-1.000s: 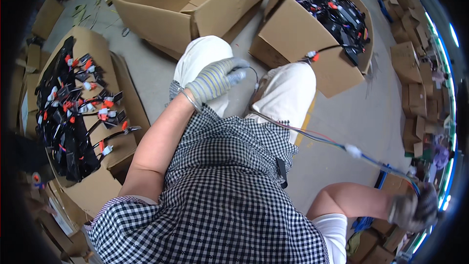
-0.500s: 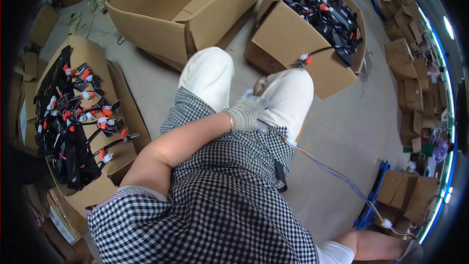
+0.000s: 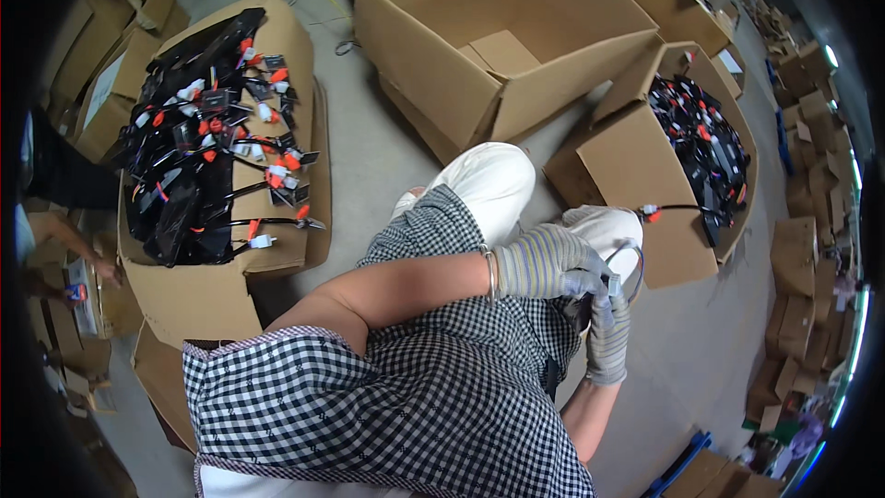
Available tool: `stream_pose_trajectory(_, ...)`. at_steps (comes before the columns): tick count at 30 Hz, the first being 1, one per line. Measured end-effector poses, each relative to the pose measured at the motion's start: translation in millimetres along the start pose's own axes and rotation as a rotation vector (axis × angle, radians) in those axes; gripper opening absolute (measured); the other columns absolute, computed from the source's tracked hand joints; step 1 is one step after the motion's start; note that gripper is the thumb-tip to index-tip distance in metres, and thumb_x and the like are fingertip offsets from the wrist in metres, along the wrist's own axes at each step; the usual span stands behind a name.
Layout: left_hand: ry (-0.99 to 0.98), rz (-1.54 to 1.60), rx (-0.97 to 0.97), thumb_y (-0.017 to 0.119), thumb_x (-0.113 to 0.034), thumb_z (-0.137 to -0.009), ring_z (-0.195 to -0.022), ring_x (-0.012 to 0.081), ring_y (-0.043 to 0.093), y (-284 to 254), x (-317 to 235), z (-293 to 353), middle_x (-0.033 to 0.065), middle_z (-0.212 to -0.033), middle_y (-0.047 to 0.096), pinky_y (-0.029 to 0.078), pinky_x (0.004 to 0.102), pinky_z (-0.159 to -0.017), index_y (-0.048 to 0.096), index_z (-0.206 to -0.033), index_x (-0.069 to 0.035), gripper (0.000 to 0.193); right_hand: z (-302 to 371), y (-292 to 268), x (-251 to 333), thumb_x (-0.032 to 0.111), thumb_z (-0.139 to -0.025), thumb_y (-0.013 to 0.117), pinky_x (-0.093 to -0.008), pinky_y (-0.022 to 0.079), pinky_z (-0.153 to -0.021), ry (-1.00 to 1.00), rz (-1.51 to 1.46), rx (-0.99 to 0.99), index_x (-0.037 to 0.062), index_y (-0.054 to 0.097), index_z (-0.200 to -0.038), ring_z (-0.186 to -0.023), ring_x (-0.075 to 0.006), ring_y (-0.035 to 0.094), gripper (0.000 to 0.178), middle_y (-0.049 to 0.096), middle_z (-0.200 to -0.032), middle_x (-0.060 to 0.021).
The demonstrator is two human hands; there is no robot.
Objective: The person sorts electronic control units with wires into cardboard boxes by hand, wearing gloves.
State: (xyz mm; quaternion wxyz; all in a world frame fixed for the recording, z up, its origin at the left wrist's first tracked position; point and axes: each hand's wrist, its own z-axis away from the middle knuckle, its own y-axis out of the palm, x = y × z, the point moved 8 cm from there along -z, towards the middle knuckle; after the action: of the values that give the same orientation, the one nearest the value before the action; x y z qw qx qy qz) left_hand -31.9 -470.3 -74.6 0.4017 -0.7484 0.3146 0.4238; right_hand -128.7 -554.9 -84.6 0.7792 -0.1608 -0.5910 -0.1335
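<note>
Both my hands wear striped grey knit gloves and meet over my right knee. My left hand is closed, its fingertips pinching at a small pale plug connector. From below, my right hand is closed on the same connector. Thin coloured wires of this wire harness loop up just beyond the fingertips. Something dark lies under the hands, mostly hidden by them. To the left, black cable assemblies with white and orange plugs lie spread on a cardboard box.
A large open carton stands ahead. Right of it, another carton is heaped with black cable assemblies, one cable hanging over its edge. At the far left a co-worker's arm reaches in. Stacked boxes line the right side.
My right hand has come in from far right, where the wires were stretched out, to meet my left hand. The wires now hang in a short loop. My view has shifted, too.
</note>
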Motion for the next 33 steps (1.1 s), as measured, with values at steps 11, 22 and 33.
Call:
stream_pose_trajectory(11, -0.738, 0.332, -1.243, 0.055, -0.047, -0.087, -0.135, 0.0259, 0.023, -180, 221, 98, 0.0162, -0.145, 0.027, 0.023, 0.0350, -0.109, 0.020, -0.142, 0.000, 0.081, 48, -54, 34, 0.033, -0.079, 0.069, -0.0214, 0.035, -0.042, -0.102, 0.239, 0.103, -0.0017, 0.068, -0.095, -0.044, -0.0061, 0.045, 0.038, 0.052, -0.053, 0.0005)
stream_pose_trajectory(22, -0.360, 0.929, -0.722, 0.047, -0.066, -0.082, -0.138, 0.0313, 0.017, -194, 186, -49, 0.0111, -0.151, 0.014, 0.014, 0.0406, -0.112, 0.008, -0.146, -0.010, 0.094, 131, -114, 101, 0.047, -0.091, 0.042, -0.0339, 0.039, -0.045, -1.013, 0.072, 0.080, 0.0035, 0.058, -0.065, -0.044, -0.0230, 0.049, 0.053, 0.051, -0.053, -0.0091)
stream_pose_trajectory(33, -0.346, 0.144, -0.629, 0.048, -0.044, -0.091, -0.138, 0.0287, 0.018, -167, 197, -54, 0.0192, -0.148, 0.021, 0.018, 0.0316, -0.111, 0.016, -0.142, 0.003, 0.076, 137, -172, 170, 0.036, -0.089, 0.050, -0.0372, 0.046, -0.063, -1.118, -0.258, 0.242, 0.0020, 0.059, -0.077, -0.066, -0.0240, 0.057, 0.037, 0.060, -0.075, -0.0126)
